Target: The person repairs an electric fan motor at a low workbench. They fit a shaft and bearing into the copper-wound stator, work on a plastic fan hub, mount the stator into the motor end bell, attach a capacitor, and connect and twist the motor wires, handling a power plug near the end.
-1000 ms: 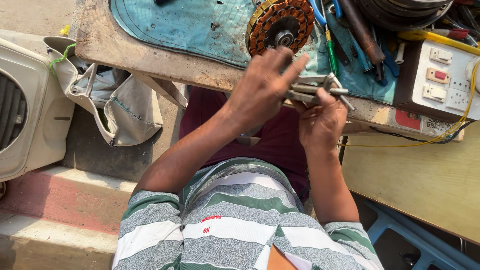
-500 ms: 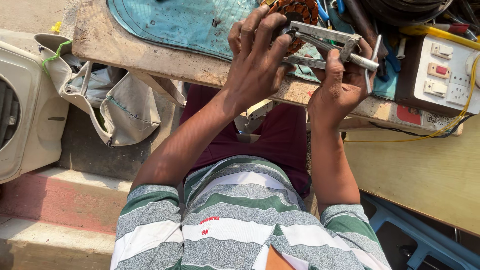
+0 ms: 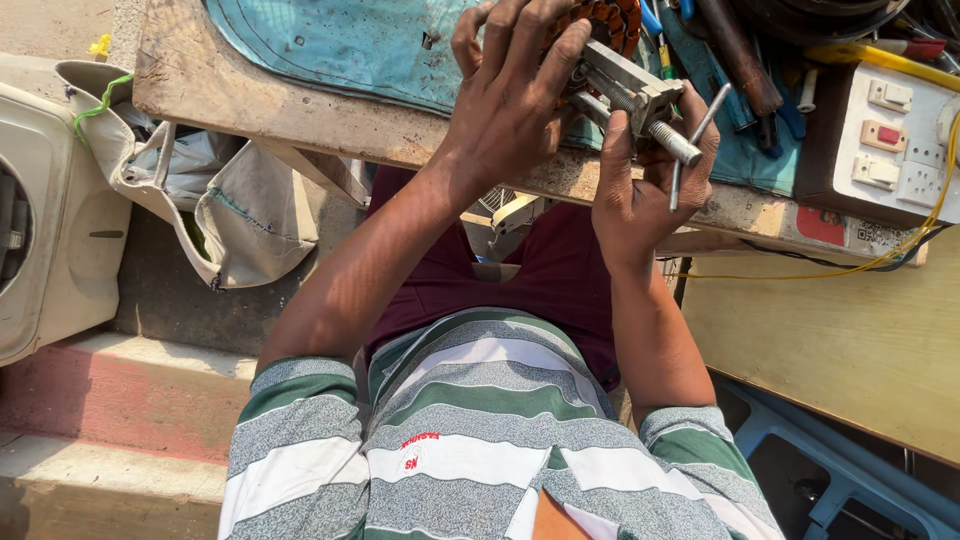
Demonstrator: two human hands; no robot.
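Both hands work a metal puller (image 3: 640,100) over the desk (image 3: 300,110): left hand (image 3: 515,100) clasps its body steady while right hand (image 3: 645,190) pinches the crossbar to turn its screw.

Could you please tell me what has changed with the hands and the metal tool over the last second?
Both hands carried the metal puller up from the bench edge onto the copper-wound coil. Left hand and right hand kept hold of it throughout. The switch box and blue mat stayed put.

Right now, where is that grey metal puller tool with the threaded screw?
The grey metal puller tool sits high and right of centre, gripped by both hands, left hand and right hand, over the copper-wound motor stator.
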